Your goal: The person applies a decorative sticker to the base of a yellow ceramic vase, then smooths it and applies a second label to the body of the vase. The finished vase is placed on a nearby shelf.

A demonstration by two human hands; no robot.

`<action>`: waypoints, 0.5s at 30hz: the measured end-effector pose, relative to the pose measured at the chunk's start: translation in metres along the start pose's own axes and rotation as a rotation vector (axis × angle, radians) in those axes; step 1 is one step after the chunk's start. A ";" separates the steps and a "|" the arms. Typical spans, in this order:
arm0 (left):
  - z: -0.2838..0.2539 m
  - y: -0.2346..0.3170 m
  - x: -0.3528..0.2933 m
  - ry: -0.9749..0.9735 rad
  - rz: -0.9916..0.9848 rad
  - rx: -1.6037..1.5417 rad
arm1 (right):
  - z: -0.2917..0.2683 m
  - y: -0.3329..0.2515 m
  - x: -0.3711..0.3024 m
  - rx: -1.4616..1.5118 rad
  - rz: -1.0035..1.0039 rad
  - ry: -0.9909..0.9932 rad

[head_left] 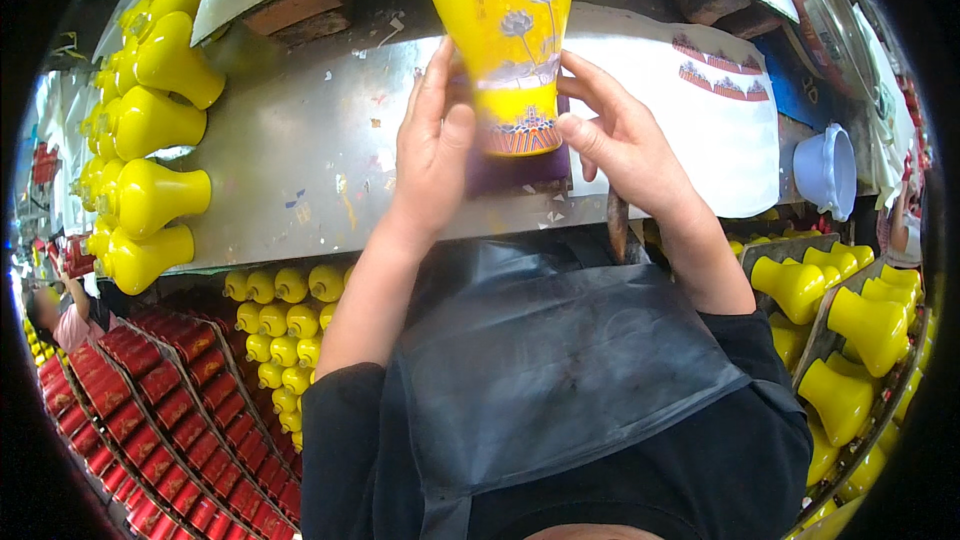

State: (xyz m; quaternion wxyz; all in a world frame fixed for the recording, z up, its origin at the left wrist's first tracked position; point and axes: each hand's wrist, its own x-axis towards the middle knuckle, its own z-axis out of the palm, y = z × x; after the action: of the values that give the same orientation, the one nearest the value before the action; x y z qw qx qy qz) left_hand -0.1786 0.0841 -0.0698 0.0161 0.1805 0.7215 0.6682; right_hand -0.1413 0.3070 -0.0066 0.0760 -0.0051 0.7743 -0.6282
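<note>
In front of me is a glossy yellow vase (510, 15), wide at the far end and narrower towards me. Greyish lotus flowers and dark lettering decorate its side, and a coloured patterned band rings its near end. My left hand (432, 135) holds the vase's left side with the fingers, its thumb apart from the surface. On the other side, my right hand (625, 135) grips the vase, thumb on the near end and some fingers partly hidden behind. A purple pad (515, 177) lies beneath the vase on the metal worktable (310, 140).
White sheets (725, 145) with printed patterned strips (722, 80) lie right of the vase, by a pale blue bucket (825, 170). Yellow vases (160, 125) line the table's left edge; more fill racks (840, 325) at right. Red boxes (170, 410) are stacked lower left. Another person (75, 315) is far left.
</note>
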 end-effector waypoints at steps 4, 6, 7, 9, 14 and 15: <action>0.007 0.001 -0.008 0.014 0.179 0.267 | 0.012 0.001 -0.004 -0.201 0.023 -0.035; 0.009 0.003 -0.010 0.008 0.179 0.270 | 0.017 0.002 -0.002 -0.248 0.030 -0.042; 0.009 0.004 -0.010 0.003 0.171 0.254 | 0.019 0.003 0.000 -0.245 0.007 -0.025; 0.008 0.007 -0.010 -0.007 0.191 0.274 | 0.020 0.005 0.004 -0.249 -0.055 0.011; 0.006 0.014 -0.011 -0.030 0.128 0.242 | 0.013 0.007 0.005 0.096 0.102 -0.101; 0.007 0.015 -0.012 -0.021 0.101 0.238 | 0.013 0.007 0.004 0.107 0.114 -0.072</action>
State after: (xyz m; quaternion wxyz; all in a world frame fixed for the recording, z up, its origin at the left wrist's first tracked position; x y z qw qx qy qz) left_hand -0.1624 0.0878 -0.0583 -0.0315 0.2241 0.7855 0.5760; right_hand -0.1433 0.2957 -0.0159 0.1397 0.0206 0.7356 -0.6625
